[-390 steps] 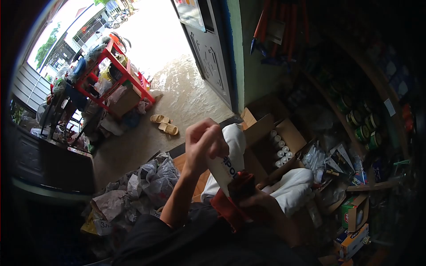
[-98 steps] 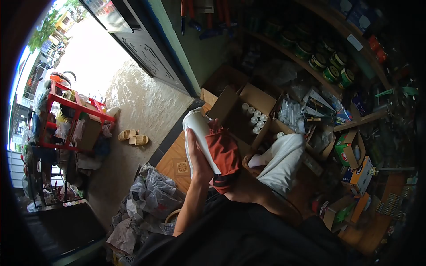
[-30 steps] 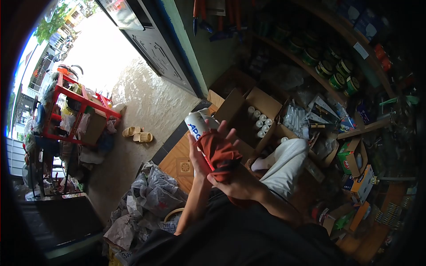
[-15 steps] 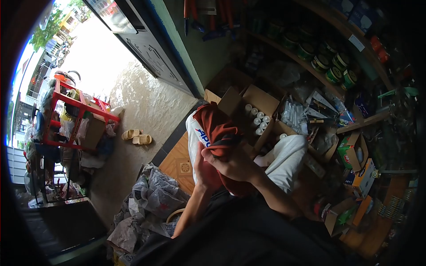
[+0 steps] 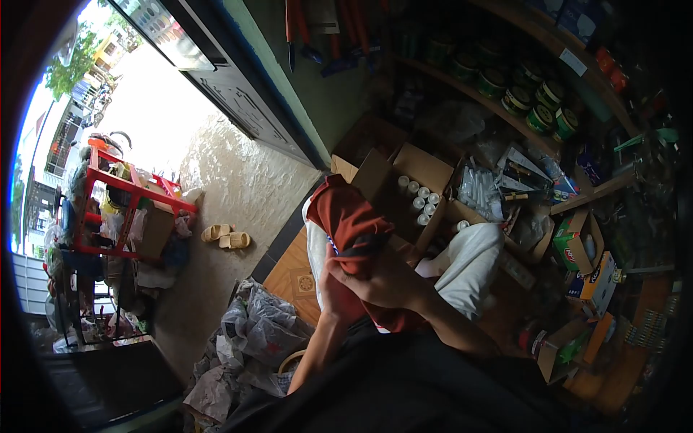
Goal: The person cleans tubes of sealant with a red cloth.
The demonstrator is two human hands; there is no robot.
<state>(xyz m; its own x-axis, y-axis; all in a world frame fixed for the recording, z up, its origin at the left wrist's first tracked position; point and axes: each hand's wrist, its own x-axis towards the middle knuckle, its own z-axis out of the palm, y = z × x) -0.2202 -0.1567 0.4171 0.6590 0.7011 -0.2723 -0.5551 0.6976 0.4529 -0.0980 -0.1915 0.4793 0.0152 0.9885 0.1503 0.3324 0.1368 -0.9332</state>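
A rust-red cloth (image 5: 342, 207) with dark patches is bunched up in front of my lap. My left hand (image 5: 338, 287) is closed around its left side, fingers folded in. From the other side my right hand (image 5: 382, 283) wraps the same cloth, its thumb close to my left fingers. The lower part of the cloth hangs beneath my right wrist. Whether something lies inside the bundle I cannot tell. White trousers (image 5: 469, 263) show on both sides of the cloth.
Ahead stands an open cardboard box (image 5: 422, 166) with several white-capped bottles. Crumpled plastic bags (image 5: 263, 325) lie at lower left, near tan sandals (image 5: 233, 239) and a red rack (image 5: 130, 187). Green cans (image 5: 541, 115) line a shelf at upper right. A door (image 5: 253, 108) stands open.
The top of the cloth has tipped slightly left and now covers most of the blue lettering seen before. Both hands keep their hold on it. The view has shifted a little.
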